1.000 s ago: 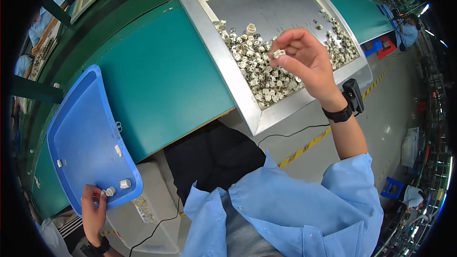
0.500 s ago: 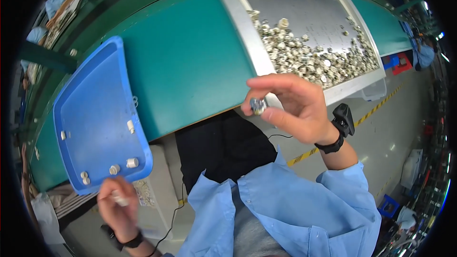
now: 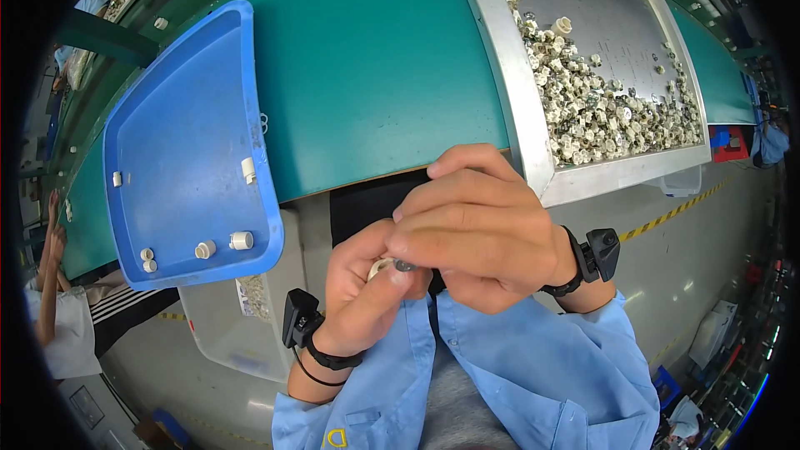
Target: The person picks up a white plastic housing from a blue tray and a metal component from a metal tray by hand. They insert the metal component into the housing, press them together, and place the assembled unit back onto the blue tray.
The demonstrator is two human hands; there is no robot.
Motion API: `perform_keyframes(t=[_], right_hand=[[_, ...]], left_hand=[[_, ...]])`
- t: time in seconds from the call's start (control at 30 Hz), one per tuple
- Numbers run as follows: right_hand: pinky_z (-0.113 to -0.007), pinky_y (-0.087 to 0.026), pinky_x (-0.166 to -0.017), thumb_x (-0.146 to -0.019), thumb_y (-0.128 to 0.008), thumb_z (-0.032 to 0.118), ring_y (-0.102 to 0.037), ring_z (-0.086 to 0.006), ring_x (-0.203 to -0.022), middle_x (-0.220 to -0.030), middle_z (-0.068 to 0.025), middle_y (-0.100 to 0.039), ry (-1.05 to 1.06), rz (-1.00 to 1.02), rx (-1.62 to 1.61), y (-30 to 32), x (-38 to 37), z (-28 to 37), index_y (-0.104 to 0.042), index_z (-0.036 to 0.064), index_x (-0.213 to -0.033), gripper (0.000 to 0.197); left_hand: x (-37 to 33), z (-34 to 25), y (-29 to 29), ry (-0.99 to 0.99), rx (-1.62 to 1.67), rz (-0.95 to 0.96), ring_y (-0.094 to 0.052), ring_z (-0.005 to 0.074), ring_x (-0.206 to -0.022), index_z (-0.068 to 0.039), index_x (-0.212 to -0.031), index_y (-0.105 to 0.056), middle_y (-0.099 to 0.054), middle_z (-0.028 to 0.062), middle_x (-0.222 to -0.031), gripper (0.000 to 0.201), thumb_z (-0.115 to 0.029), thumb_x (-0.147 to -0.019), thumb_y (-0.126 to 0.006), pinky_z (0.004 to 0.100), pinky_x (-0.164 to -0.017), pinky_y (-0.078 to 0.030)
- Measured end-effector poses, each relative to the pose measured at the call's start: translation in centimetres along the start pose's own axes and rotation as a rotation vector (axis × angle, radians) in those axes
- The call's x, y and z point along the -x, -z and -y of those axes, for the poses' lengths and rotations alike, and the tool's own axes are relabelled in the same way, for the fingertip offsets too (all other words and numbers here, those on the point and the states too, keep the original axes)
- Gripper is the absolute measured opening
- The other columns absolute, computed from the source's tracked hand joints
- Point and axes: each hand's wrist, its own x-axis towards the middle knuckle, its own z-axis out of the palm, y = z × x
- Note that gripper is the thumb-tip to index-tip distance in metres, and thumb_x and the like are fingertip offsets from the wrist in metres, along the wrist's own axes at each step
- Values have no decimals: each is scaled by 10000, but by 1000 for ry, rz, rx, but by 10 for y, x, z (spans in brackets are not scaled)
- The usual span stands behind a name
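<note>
My left hand [image 3: 354,296] and my right hand [image 3: 492,237] meet in front of my shirt. Between the left thumb and fingers is a small white round plastic part [image 3: 378,268], mostly covered. A little dark metallic piece [image 3: 405,266] shows right beside it, pressed at my right fingertips; whether the two are joined is hidden. Left of my hands, a blue tray [image 3: 179,200] bears several white cylindrical plastic parts [image 3: 241,240] near its edges. At the right, a metal-framed tray [image 3: 508,75] holds a heap of small white-and-metal pieces [image 3: 596,121].
Both trays rest on a green work surface [image 3: 375,58]. Below the blue tray stands a translucent bin [image 3: 229,333] on the floor. Another person's arm [image 3: 52,275] appears at the far left. Yellow-black tape [image 3: 667,215] marks the floor at right.
My left hand has come from beside the blue tray to the middle, carrying the white part. My right hand has moved down to meet it. The view has shifted.
</note>
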Motion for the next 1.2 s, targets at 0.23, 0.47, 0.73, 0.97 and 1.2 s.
perform_keyframes(t=[0.23,0.47,0.73,0.97,1.2], right_hand=[[-464,-449,-918,-722,-664,-13,-701,-290,-924,-1021,-108,-740,-56,-7,40,1,1,-1,-713,47,-1026,314],[-462,-439,-927,-748,-784,89,-692,-286,-937,-1038,-105,-728,-37,25,74,8,2,-6,-723,78,-953,214],[-407,-451,-835,-810,-753,50,-670,-254,-849,-965,-112,-707,-255,34,-250,7,17,-15,-683,40,-926,136],[-376,-443,-784,-835,-661,26,-619,-233,-823,-932,-128,-670,-351,-62,-330,-5,22,-9,-617,30,-918,94],[-376,-445,-775,-844,-649,63,-604,-238,-839,-942,-136,-665,-355,-27,-323,-7,22,-5,-613,29,-923,93]], left_hand=[[0,7,-4,-94,-110,-189,-504,54,-720,23,-1090,-613,-615,23,-864,228,-175,-979,-626,218,-617,-395],[6,15,-3,-217,-298,-293,-533,32,-758,41,-1112,-627,-671,38,-912,206,-111,-973,-638,195,-652,-419],[9,16,-2,-213,-380,-309,-534,38,-694,57,-1067,-632,-662,26,-847,201,-107,-953,-654,197,-593,-414],[6,18,-3,-314,-473,-320,-508,12,-642,57,-1040,-657,-656,5,-762,170,-65,-924,-683,187,-551,-390],[3,6,-1,-430,-678,-200,-520,36,-576,65,-1014,-659,-623,24,-648,186,-16,-856,-713,198,-529,-405]])
